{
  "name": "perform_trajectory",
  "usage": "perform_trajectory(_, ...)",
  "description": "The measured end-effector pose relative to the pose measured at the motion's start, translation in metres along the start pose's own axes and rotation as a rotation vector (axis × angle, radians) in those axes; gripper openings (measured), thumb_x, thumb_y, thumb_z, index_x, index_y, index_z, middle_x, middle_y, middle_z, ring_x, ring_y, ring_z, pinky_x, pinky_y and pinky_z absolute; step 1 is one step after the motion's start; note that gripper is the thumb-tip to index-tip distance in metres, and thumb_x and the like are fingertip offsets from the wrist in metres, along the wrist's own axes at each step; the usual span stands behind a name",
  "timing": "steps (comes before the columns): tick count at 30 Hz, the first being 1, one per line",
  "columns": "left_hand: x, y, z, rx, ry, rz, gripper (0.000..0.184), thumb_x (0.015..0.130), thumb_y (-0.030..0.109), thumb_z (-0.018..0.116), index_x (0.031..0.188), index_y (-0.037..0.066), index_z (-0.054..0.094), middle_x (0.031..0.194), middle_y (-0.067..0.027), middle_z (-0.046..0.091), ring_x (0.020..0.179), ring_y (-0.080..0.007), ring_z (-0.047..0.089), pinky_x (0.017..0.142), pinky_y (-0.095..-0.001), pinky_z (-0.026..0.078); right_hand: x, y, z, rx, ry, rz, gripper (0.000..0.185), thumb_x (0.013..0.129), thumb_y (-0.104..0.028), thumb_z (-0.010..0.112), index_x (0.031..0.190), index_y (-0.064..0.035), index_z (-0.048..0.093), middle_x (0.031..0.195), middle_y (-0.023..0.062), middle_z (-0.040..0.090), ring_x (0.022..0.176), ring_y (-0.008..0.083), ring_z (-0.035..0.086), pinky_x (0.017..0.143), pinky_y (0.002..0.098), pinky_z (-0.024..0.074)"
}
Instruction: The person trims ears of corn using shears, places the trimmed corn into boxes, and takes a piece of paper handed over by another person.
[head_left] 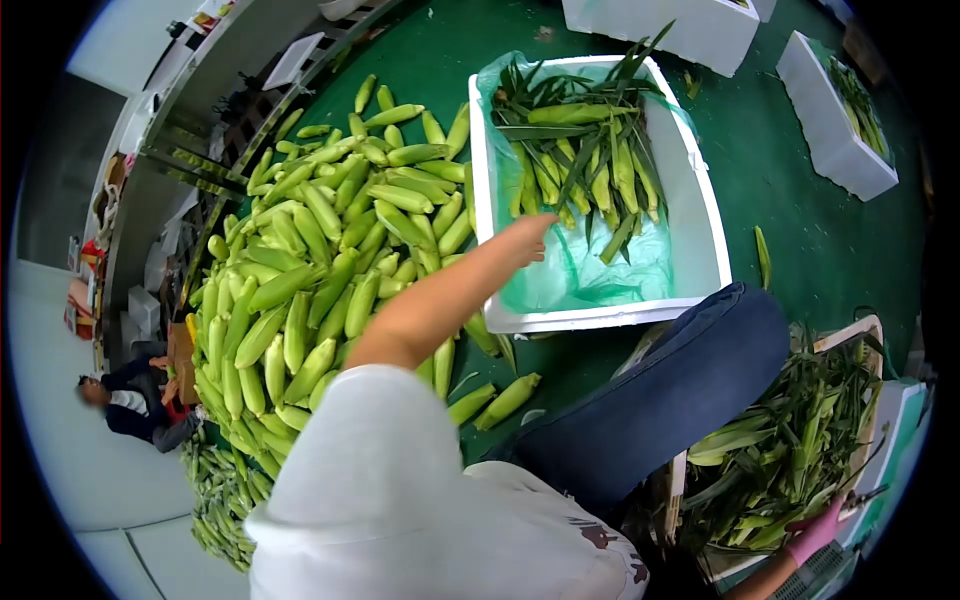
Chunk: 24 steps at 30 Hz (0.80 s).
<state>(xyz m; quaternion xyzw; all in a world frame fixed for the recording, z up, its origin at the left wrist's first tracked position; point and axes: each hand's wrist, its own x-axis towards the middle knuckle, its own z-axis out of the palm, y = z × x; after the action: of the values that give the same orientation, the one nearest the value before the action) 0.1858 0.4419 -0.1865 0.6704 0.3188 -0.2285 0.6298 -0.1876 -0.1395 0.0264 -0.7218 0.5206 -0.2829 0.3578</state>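
Observation:
My left hand (530, 240) is bare and reaches over the near left side of a white foam box (712, 230) lined with green plastic film (600, 270). Its index finger stretches toward the unhusked ears of corn (575, 150) with long leaves inside; the other fingers look loosely curled, and nothing shows in them. At the lower right, my right hand (820, 530), in a pink glove, is closed around a small metal tool (865, 500) whose exact kind is unclear. Beneath that hand is a crate (848, 332) full of stripped husks and leaves (790, 450).
A large heap of trimmed corn (320, 240) covers the green floor (420, 50) on the left. More foam boxes (840, 120) stand at the upper right. My bent knee (700, 360) lies between box and crate. Another person (145, 405) sits at the far left.

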Motion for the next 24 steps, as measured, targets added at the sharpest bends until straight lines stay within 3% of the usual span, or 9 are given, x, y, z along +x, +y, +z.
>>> perform_trajectory(4,0.084,-0.003,0.041,-0.053,0.789,-0.217,0.068,0.091,0.04,0.059,0.135,-0.008,0.038,0.147,-0.0257,0.034,0.114,-0.0394,0.055,0.095,-0.0477,0.048,-0.052,-0.039,-0.008,-0.007,-0.035,-0.073,0.049,0.092,-0.026,0.062,0.132,0.0014,0.053,0.114,0.0123,0.063,0.085,0.0175,0.059,0.078,0.032,0.046)
perform_trajectory(7,0.149,-0.025,0.049,-0.224,1.007,0.031,0.066,0.09,0.046,0.061,0.124,-0.009,0.047,0.113,-0.0223,0.06,0.094,-0.0346,0.064,0.081,-0.0453,0.053,-0.064,-0.011,-0.033,-0.022,-0.203,0.037,0.051,0.093,-0.025,0.06,0.136,0.0014,0.051,0.124,0.0112,0.059,0.113,0.0195,0.053,0.1,0.0343,0.0378)
perform_trajectory(9,0.157,-0.026,0.016,-0.086,0.549,0.047,0.058,0.091,0.049,0.06,0.112,-0.005,0.055,0.089,-0.0142,0.061,0.076,-0.0297,0.064,0.068,-0.0417,0.053,-0.029,0.08,-0.066,0.127,-0.309,0.112,0.053,0.094,-0.025,0.059,0.138,0.0024,0.049,0.133,0.0116,0.056,0.12,0.0209,0.052,0.105,0.0351,0.0365)
perform_trajectory(13,0.129,0.02,-0.005,-0.266,0.011,0.044,0.049,0.094,0.055,0.056,0.088,0.006,0.061,0.064,-0.0031,0.056,0.053,-0.0198,0.056,0.048,-0.0326,0.046,-0.065,0.066,-0.045,0.362,-0.39,0.159,0.052,0.096,-0.023,0.055,0.141,0.0021,0.045,0.137,0.012,0.055,0.124,0.021,0.051,0.108,0.0355,0.0358)
perform_trajectory(18,-0.053,0.061,0.037,-0.652,-0.633,-0.049,0.052,0.1,0.052,0.045,0.068,0.012,0.053,0.062,-0.0027,0.055,0.058,-0.0173,0.05,0.057,-0.0293,0.041,-0.074,0.05,-0.017,0.406,-0.44,0.088,0.057,0.092,-0.018,0.058,0.143,0.0028,0.041,0.137,0.015,0.053,0.123,0.0236,0.052,0.106,0.0363,0.0374)
perform_trajectory(19,-0.107,0.052,0.044,-0.556,-0.79,0.104,0.043,0.096,0.052,0.054,0.076,0.013,0.056,0.068,0.002,0.059,0.065,-0.0143,0.059,0.061,-0.028,0.048,-0.076,0.046,-0.009,0.398,-0.428,0.073,0.059,0.09,-0.017,0.06,0.142,0.0025,0.042,0.134,0.0145,0.055,0.122,0.0237,0.052,0.104,0.0363,0.038)
perform_trajectory(20,-0.166,0.045,0.056,-0.504,-0.63,0.078,0.044,0.096,0.055,0.053,0.097,0.012,0.062,0.084,0.0,0.063,0.077,-0.015,0.061,0.07,-0.0292,0.052,-0.08,0.041,-0.005,0.403,-0.425,0.046,0.048,0.089,-0.015,0.06,0.133,0.0015,0.048,0.123,0.0111,0.057,0.11,0.0207,0.054,0.097,0.0341,0.0409)
perform_trajectory(22,-0.243,0.043,0.079,-0.511,-1.001,0.152,0.063,0.096,0.06,0.048,0.135,0.012,0.051,0.13,-0.0094,0.057,0.111,-0.0235,0.061,0.087,-0.0399,0.055,-0.088,0.023,-0.004,0.35,-0.446,-0.017,0.039,0.087,-0.014,0.061,0.123,0.0,0.055,0.111,0.0073,0.06,0.097,0.0174,0.057,0.088,0.0312,0.0442)
perform_trajectory(24,-0.243,0.059,0.127,-0.513,-0.947,0.075,0.063,0.097,0.059,0.047,0.132,0.007,0.053,0.12,-0.0117,0.064,0.102,-0.0226,0.066,0.074,-0.0368,0.06,-0.093,0.024,-0.006,0.381,-0.519,0.051,0.042,0.086,-0.015,0.062,0.125,0.0001,0.054,0.11,0.0072,0.061,0.097,0.0175,0.057,0.086,0.0308,0.0458)
